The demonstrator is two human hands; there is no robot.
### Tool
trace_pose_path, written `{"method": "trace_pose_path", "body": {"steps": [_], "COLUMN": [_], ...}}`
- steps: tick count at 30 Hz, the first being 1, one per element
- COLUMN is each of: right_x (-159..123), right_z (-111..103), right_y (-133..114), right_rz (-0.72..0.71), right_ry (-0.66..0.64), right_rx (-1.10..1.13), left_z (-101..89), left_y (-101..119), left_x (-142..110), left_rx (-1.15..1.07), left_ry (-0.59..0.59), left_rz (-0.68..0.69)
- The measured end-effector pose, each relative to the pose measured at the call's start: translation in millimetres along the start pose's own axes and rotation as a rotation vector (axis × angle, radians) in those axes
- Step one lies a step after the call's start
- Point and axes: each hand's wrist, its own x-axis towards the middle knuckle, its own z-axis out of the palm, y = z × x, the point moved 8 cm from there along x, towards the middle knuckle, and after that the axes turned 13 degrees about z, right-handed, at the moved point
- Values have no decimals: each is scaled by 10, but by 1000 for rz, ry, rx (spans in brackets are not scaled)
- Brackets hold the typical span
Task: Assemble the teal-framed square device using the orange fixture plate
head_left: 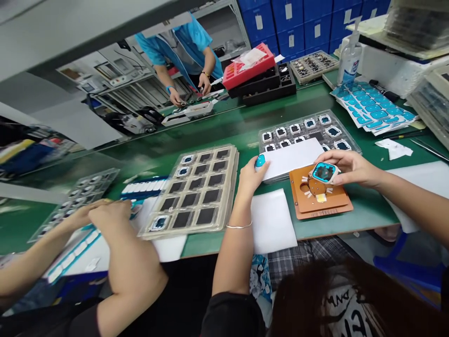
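My left hand point(249, 177) is closed around a small blue oval piece point(260, 161), at the edge of a white sheet point(293, 157) lying over a clear tray. My right hand point(349, 166) pinches a small white square housing with a blue face point(323, 172). It holds the housing just above a brown jig plate point(336, 199) on the green table. A silver bracelet circles my left wrist.
A stack of clear trays with dark pockets point(196, 192) lies to the left, and a tray of white housings point(308, 128) lies behind the jig. A co-worker's hands point(105, 213) work on blue sticker strips at the left. Another person point(189, 56) stands across the table. Blue sticker sheets point(372, 107) and a sanitiser bottle point(351, 58) are at the right.
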Motion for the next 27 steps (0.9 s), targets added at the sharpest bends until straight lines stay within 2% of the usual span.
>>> {"method": "trace_pose_path", "body": {"steps": [7,18,27], "right_x": [4,-5,7], "right_z": [7,39,-3], "right_y": [-5,-18,6], "right_rz": [-11,-39,-2], "right_ry": [-12,-59,-21], "right_rx": [-39,-90,-122], "left_z": [-85,-144,-303], "left_y": [125,147,329], "left_x": [19,-40,-105], "left_rx": [72,103,80], "left_ry": [66,125,253], "left_rz": [88,91,225]}}
